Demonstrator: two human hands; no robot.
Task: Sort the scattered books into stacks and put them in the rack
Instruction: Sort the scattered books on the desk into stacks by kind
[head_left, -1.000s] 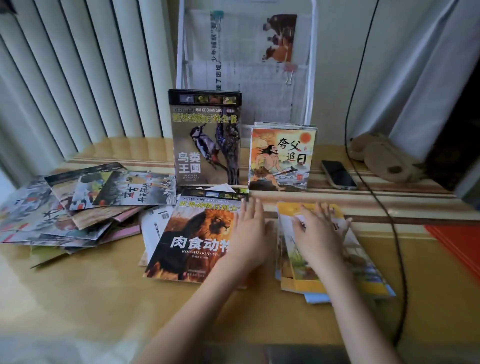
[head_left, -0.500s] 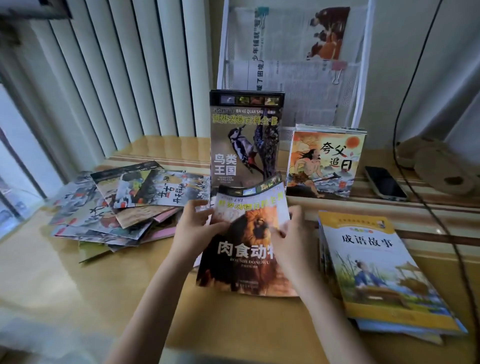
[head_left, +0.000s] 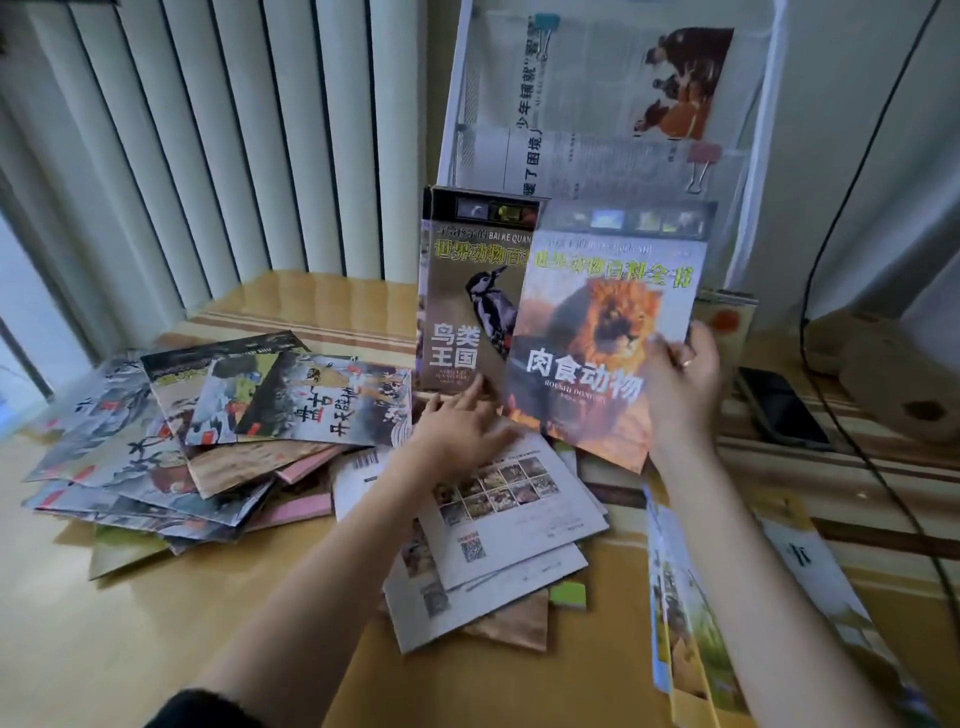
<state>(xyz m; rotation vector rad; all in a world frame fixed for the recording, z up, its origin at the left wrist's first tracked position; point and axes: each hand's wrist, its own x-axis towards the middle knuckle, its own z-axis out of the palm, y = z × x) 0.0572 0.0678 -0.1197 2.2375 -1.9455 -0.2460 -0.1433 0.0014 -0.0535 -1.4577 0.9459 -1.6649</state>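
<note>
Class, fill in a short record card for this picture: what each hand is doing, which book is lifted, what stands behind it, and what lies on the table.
right hand: grips the lion book by its right edge
lion book: lifted, nearly upright, blurred
left hand: fingers straight, over the white papers
woodpecker book: standing upright, partly covered by the lion book
white papers: flat under the left hand
picture-book pile: spread out, left
rack: behind, holding clipped newspapers
phone: lying flat, right

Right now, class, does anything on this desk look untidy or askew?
Yes. The pile of picture books on the left is fanned out crookedly, not stacked, and the papers under the left hand lie skewed.
</note>
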